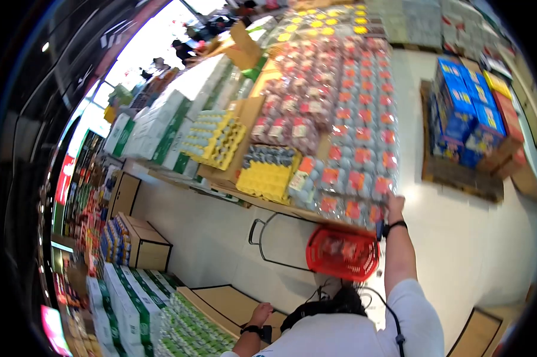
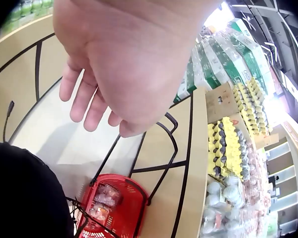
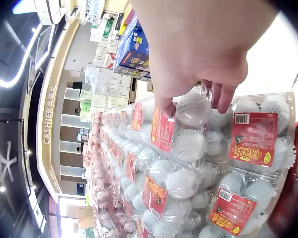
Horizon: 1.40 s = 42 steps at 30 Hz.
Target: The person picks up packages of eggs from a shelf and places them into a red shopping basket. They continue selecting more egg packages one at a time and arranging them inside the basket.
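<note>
My right hand [image 3: 198,59] reaches down over the near right corner of a fruit display. Its fingers and thumb curl round the edge of a clear plastic fruit pack [image 3: 189,145], which has a red label and round fruit in white foam nets. More packs [image 3: 233,208] of this kind lie close beside it in rows. My left hand [image 2: 119,64] hangs low at my left side with loosely bent fingers and nothing in it. A red shopping basket [image 2: 135,198] sits below the display edge in front of me, with a few wrapped packs inside.
Yellow moulded trays [image 1: 262,181] and packs of reddish fruit [image 1: 301,134] share the display. Blue boxes [image 1: 459,104] stand on a wooden pallet [image 1: 462,184] at right. Behind my left hand are green packs [image 1: 191,330] and green-and-white cartons [image 1: 128,303].
</note>
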### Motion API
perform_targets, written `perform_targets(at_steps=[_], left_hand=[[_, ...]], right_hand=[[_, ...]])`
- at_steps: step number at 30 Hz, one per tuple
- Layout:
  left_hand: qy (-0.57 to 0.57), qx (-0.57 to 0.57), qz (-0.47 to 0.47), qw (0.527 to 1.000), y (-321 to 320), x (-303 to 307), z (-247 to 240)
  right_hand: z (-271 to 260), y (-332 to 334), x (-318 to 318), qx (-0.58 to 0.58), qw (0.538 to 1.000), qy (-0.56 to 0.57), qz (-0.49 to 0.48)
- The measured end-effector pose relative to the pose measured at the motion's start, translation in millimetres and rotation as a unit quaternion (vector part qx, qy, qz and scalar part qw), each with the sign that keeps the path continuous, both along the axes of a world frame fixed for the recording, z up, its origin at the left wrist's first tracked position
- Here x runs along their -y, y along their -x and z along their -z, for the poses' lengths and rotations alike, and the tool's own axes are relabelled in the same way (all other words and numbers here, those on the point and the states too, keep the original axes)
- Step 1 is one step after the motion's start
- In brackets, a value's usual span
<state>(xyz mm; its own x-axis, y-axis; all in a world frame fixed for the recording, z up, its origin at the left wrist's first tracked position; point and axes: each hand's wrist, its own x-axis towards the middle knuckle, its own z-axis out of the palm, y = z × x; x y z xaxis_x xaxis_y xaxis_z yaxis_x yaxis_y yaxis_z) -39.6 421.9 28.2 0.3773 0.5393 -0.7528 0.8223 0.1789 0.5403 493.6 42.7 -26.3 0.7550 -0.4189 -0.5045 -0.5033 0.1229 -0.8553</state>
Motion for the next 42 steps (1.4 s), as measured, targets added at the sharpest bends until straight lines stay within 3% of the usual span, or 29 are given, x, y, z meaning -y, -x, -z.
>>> perform_targets(at_steps=[2, 4, 6, 7, 8, 9, 14, 20, 22, 27, 29, 32, 34, 38, 40, 42], left_hand=[[-0.007, -0.001, 0.044, 0.999, -6.0, 9.6, -18.5], [0.005, 0.022, 0.017, 1.000, 1.2, 7.0, -12.0], [0.015, 0.037, 0.025, 0.999, 9.8, 1.7, -8.2], [-0.010, 0.015, 0.079, 0.997, 14.3, -3.1, -5.6], [-0.011, 0.018, 0.070, 0.997, 19.0, -6.6, -4.5], [-0.023, 0.012, 0.087, 0.996, 24.6, -9.8, -3.2], [-0.023, 0.023, 0.092, 0.995, 55.5, -16.5, 9.4], [-0.044, 0.050, 0.088, 0.994, 72.9, -19.3, 22.4], [-0.046, 0.035, 0.093, 0.994, 74.0, -18.2, 22.7], [-0.047, 0.034, 0.101, 0.993, 75.3, -21.2, 26.4], [-0.014, 0.069, 0.055, 0.996, 73.9, -21.6, 29.5], [0.021, 0.106, 0.077, 0.991, 81.3, -29.3, 59.4], [0.054, 0.116, 0.037, 0.991, 75.7, -26.7, 71.5], [0.129, 0.103, -0.031, 0.986, 52.1, -14.5, 97.2], [0.111, 0.092, -0.020, 0.989, 31.3, 1.1, 93.6], [0.109, 0.109, 0.100, 0.983, 16.7, 12.1, 108.8]], right_hand=[[111.5, -35.1, 5.9, 0.060, 0.994, 0.044, 0.081], [72.8, -27.7, 4.7, 0.005, 0.993, 0.073, 0.091], [56.7, -27.1, 11.2, -0.036, 0.999, 0.001, 0.028], [47.3, -25.6, 8.8, -0.015, 0.999, -0.002, 0.047], [48.8, -24.4, 5.2, 0.005, 0.998, -0.004, 0.065], [75.1, -37.2, 21.0, 0.005, 0.995, -0.083, -0.052], [42.3, -25.9, 18.2, -0.014, 0.995, -0.036, -0.090], [3.1, -9.3, 7.9, 0.033, 0.998, 0.003, -0.059], [-0.9, -5.4, 10.7, 0.018, 0.992, -0.079, -0.093], [-20.2, 17.2, 13.9, 0.056, 0.989, -0.111, -0.079], [-21.3, 34.2, 24.4, 0.081, 0.988, -0.121, -0.058], [-60.1, 101.3, 28.9, 0.110, 0.973, -0.191, -0.069], [-43.8, 142.2, 40.8, 0.118, 0.953, -0.254, -0.120], [-40.0, 238.6, 29.0, 0.036, 0.933, -0.300, -0.194], [-36.6, 274.3, 20.4, -0.036, 0.918, -0.348, -0.189], [-12.3, 290.9, 11.6, -0.069, 0.903, -0.359, -0.224]])
